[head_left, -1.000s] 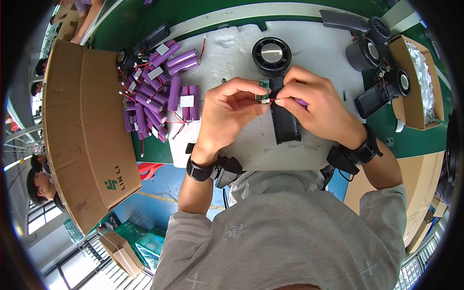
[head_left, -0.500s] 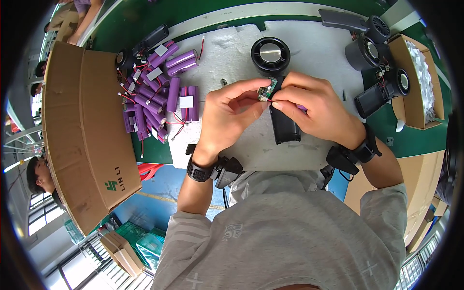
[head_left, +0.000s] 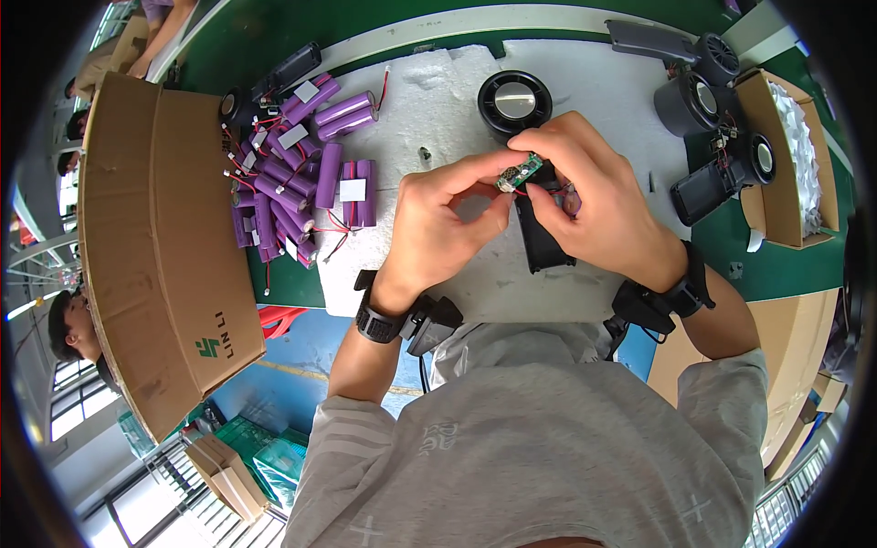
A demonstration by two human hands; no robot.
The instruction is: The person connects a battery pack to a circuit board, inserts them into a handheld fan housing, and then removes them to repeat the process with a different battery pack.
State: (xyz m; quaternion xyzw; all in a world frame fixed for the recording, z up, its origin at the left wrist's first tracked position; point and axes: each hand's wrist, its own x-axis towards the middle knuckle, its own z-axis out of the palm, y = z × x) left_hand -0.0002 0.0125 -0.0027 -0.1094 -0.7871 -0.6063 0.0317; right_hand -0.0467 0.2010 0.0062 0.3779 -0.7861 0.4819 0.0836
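Head view: the green circuit board [head_left: 521, 173] is above the black elongated housing [head_left: 545, 239], between your two hands. Its long axis runs obliquely, one end pointing to the lower left with a pale connector [head_left: 504, 185], the other to the upper right. A red wire shows beside its lower edge. The housing, partly covered by your fingers, lies lengthwise toward you, just below the round black unit [head_left: 514, 102] with its silver disc.

Your left hand [head_left: 457, 208] is nearly closed at the tips, index finger and thumb pinching the board and leaving a rounded gap behind. Your right hand [head_left: 585, 187] is curled, its index fingertip above the board's upper-right end and its thumb below; whether these touch the board cannot be told. A purple cell [head_left: 572, 200] shows partly behind the right-hand fingers.

Both hands lean inward, backs toward the camera, over the white foam sheet [head_left: 438, 274]. Your left forearm rises toward the upper right and your right toward the upper left, each with a black wrist device. Further left lies a pile of purple cells [head_left: 288, 173].
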